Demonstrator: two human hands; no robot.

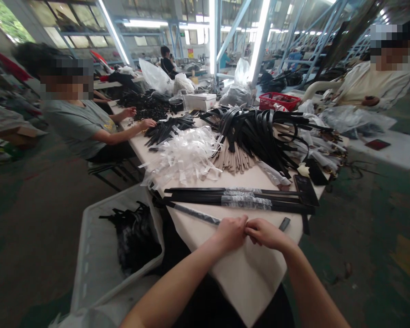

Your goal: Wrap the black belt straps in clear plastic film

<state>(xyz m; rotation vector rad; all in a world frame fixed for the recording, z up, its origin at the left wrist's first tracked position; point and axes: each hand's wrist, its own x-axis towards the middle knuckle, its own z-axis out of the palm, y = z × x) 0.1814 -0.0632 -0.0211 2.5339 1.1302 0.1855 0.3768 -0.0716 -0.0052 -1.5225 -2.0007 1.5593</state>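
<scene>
My left hand (231, 232) and my right hand (265, 233) meet over the near part of the table, fingers closed in a pinch. Between and under them runs a dark strap (196, 212), like a belt, with clear plastic along its left part. Its far end (284, 223) shows beyond my right hand. My fingers cover its middle, so the exact grip is hidden. Just past my hands lie several black straps (198, 197) side by side, with clear plastic wrap (246, 200) around their middles.
White plastic sleeves (187, 152) and a heap of black straps (256, 127) cover the table's middle. A phone (306, 189) lies at the right edge. Left below stands a white bin (85, 255) holding black straps. Co-workers sit at left (85, 123) and right (372, 86).
</scene>
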